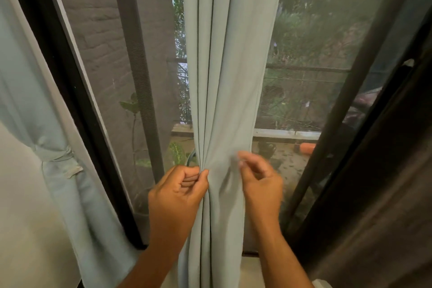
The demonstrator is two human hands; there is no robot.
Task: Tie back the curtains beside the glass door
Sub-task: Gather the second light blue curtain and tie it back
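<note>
Beyond the glass door [315, 65] greenery is showing. Two pale curtains are hanging: one [70, 170] at the left, tied already, and a middle curtain [224, 77] between both hands. The left hand [177, 192] is pinching its folds; the right hand [259, 177], blurred, seems curled beside it.

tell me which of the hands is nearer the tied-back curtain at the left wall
Left. The left hand pinches the middle curtain's left folds, on the side toward the tied-back curtain. The right hand is at the middle curtain's right side, farther away.
</note>
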